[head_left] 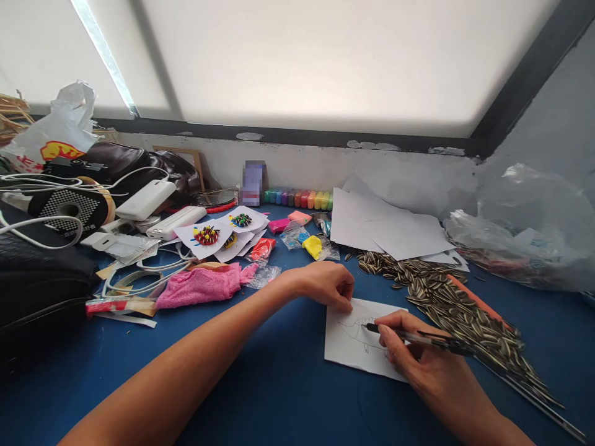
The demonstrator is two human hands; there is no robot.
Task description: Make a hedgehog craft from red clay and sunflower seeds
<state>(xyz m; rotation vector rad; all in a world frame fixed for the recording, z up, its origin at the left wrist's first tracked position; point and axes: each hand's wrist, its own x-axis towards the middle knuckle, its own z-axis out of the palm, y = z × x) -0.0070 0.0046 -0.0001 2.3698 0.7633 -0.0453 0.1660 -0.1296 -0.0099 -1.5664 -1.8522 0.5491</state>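
A small white sheet of paper [344,347] lies on the blue table, with a line drawing of an animal-like shape on it. My left hand [325,285] rests at its upper left edge, fingers curled and a fingertip pressing the paper down. Held in my right hand [427,365] is a pen [418,337] with a black tip end and clear barrel. Its tip meets the drawing, or hovers just over it. My right hand covers the lower right of the paper. Striped sunflower seeds [446,303] are heaped just beyond that hand.
An orange strip [481,303] and a thin clear rod [534,399] lie by the seeds. Behind are white sheets [385,223], a plastic bag [534,229] and colored clay packs [312,246]. Leftward are decorated cards [204,238], a pink cloth [199,286], white cables, power banks [146,199] and bags.
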